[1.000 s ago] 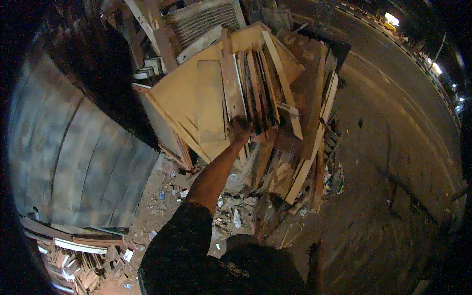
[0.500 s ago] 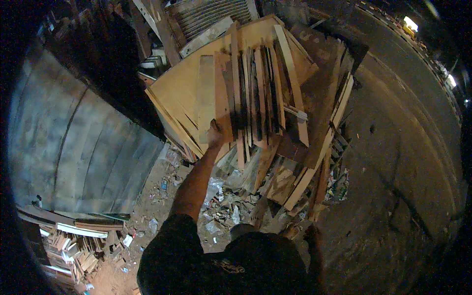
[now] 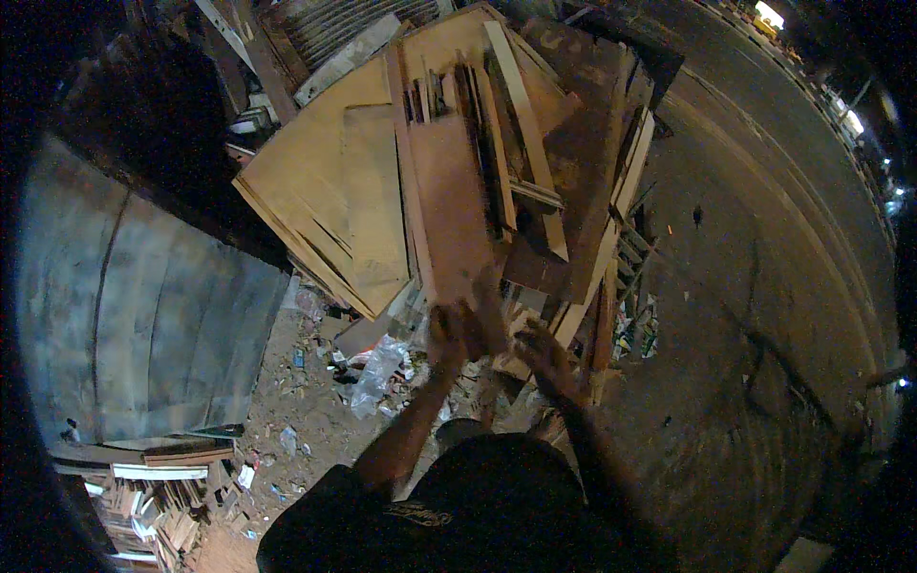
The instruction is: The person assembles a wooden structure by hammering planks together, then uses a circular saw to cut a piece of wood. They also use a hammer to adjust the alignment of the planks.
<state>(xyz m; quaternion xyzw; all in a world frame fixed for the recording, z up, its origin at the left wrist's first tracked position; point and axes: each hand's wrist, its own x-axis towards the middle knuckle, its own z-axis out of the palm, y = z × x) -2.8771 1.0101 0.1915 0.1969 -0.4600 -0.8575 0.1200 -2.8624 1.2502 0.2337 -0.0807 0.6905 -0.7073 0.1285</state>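
Note:
My left hand [image 3: 451, 332] is closed round the near end of a wide reddish-brown wooden board [image 3: 455, 205], which lies lengthwise over a heap of thin wooden strips [image 3: 498, 153]. Just right of that end is my right hand [image 3: 544, 355], its fingers apart and blurred, with no piece of wood visible in it. Left of the board lie a narrow plank [image 3: 414, 181] and a pale yellowish panel [image 3: 374, 205], both on a larger tan sheet [image 3: 315, 158].
Long planks [image 3: 611, 244] edge the pile on the right, beside a dirt roadside [image 3: 735, 334]. Crumpled clear plastic [image 3: 378, 374] and rubble litter the ground near my feet. Grey metal sheeting [image 3: 162, 315] stands at left, with stacked wood scraps [image 3: 158, 511] below it.
My left hand has moved down and right, and the wide board now lies over the strips with its near end closer to me. My right hand has come up beside it.

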